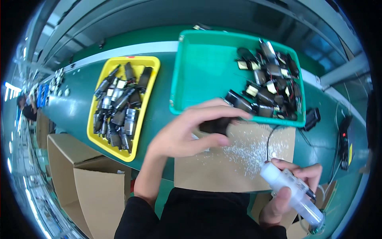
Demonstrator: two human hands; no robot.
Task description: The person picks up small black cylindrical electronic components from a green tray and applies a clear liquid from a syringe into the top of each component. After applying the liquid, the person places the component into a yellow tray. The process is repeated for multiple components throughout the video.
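My left hand (179,131) is closed around a dark, rounded part (215,126), mostly hidden by the fingers, above the cardboard sheet (211,171). My right hand (274,211) grips a translucent white cylindrical tool (308,209) with a clear tube-like lower half. It tilts, with its white end toward the sheet. Scattered white bits (254,151) lie on the cardboard between the hands. Just beyond my left hand, a green tray (177,75) holds many small dark cylindrical parts (274,71), which look like motors, heaped on its right side.
On the left stands a yellow tray (155,67) full of similar dark and silvery cylinders. An open cardboard box (99,191) sits below it. Cables and a black power strip (344,141) lie on the right, beside a small black block (312,118). Another person (29,109) appears far left.
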